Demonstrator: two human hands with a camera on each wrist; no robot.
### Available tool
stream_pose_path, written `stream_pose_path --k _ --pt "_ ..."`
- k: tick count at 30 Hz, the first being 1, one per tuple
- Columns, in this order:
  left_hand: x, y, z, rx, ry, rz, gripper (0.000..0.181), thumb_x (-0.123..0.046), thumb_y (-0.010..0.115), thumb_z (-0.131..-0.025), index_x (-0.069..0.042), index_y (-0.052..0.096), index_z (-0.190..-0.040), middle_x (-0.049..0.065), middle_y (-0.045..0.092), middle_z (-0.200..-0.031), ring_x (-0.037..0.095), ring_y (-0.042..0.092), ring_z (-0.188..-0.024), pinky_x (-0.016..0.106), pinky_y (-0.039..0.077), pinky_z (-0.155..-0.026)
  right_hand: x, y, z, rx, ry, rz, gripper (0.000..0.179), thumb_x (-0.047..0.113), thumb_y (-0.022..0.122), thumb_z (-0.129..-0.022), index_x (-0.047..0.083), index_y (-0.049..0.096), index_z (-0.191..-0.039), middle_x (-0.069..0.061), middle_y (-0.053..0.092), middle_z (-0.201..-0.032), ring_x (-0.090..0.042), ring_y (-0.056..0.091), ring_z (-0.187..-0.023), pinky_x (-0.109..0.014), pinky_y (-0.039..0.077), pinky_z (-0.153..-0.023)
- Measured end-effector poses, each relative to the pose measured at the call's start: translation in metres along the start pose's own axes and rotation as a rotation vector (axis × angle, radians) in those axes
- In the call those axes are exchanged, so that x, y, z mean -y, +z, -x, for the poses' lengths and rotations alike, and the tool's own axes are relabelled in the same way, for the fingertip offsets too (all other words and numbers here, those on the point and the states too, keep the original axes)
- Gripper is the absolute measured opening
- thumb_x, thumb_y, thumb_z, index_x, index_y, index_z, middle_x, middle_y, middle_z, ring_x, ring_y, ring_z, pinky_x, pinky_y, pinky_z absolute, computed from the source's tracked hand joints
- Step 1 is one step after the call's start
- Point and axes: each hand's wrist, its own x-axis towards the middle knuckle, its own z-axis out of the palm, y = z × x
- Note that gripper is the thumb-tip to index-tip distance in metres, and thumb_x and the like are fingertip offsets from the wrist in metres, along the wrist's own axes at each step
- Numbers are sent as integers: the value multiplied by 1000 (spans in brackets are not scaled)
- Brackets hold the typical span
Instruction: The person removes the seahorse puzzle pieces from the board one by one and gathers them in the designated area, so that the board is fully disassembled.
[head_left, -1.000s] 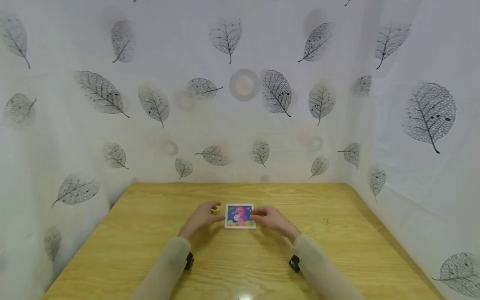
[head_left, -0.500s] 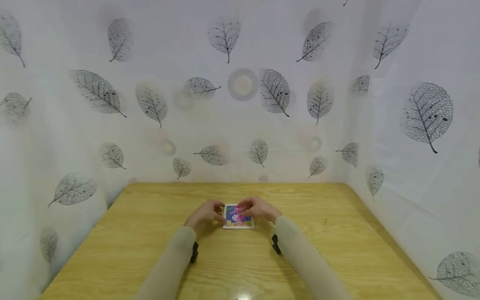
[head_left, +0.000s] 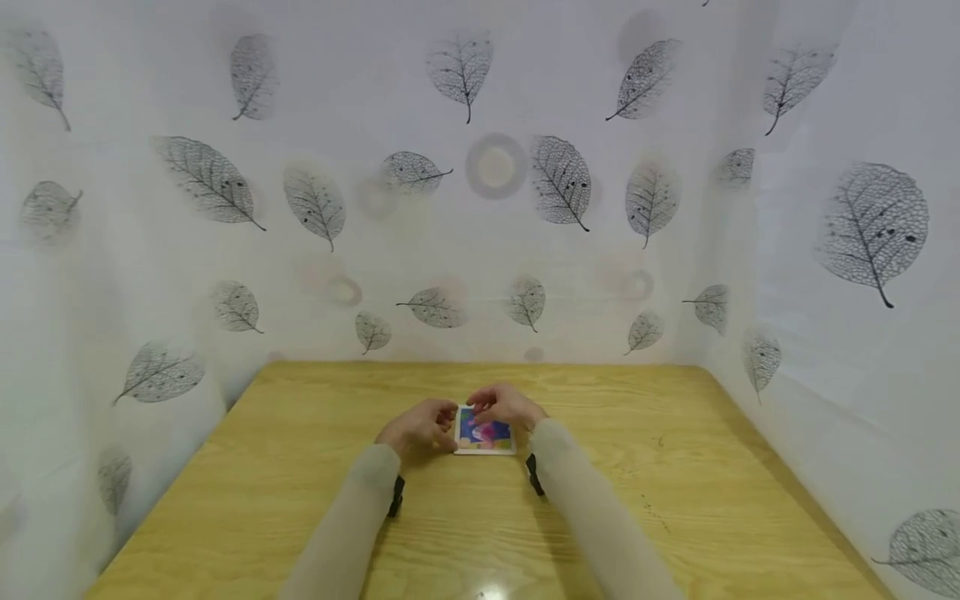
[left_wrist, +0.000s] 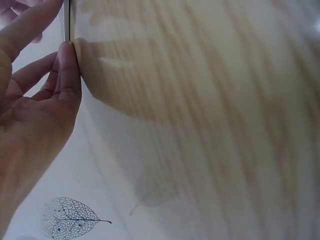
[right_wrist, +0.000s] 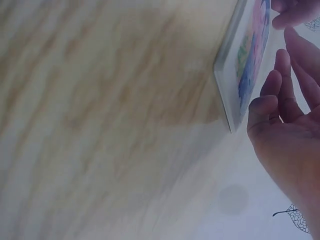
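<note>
A square board with a pink seahorse picture and white border (head_left: 487, 447) lies on the wooden table between both hands. My left hand (head_left: 422, 427) holds its left side, fingertips (left_wrist: 69, 55) at the far corner and thumb toward the near one. In the left wrist view the board (left_wrist: 68, 22) shows edge-on. My right hand (head_left: 506, 406) is over the board's far part, fingers bent above the picture and covering some of it. From the right wrist, its fingers (right_wrist: 265, 107) are loosely curled beside the board's thick white rim (right_wrist: 227, 75), with nothing visible between them.
The light wooden table (head_left: 637, 483) stretches around the board on all sides. White curtains (head_left: 322, 100) with dark leaf prints stand behind it and along both sides. A small black device (head_left: 535, 475) is strapped at the right wrist, another (head_left: 396, 496) at the left.
My right hand has moved from the board's right edge leftward and away, over the picture's far part. My left hand has come closer around the left edge. The board stays on the table.
</note>
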Motion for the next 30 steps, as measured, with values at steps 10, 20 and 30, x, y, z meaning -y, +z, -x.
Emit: stream_pose_path --k 10,20,30 --pt "0 1 -4 26 25 -39 76 5 82 -68 8 49 -136 13 58 -114 24 54 -103 43 46 -103 3 3 -4 -1 94 -18 39 3 73 -84 0 66 -122 -13 68 -111 -18 59 -94 -29 51 -86" --pt "1 3 -4 50 15 -21 81 6 82 -68 8 43 -139 11 54 -108 20 49 -96 33 48 -90 1 5 -11 51 73 114 34 5 73 -85 4 68 -118 -7 65 -93 -13 57 -78 -22 49 -68" --pt "-3 3 -2 44 42 -92 81 -1 84 -70 9 44 -140 10 56 -107 20 50 -96 37 48 -94 6 3 -16 64 95 180 28 3 72 -84 5 69 -112 -7 64 -94 -15 58 -82 -23 49 -72"
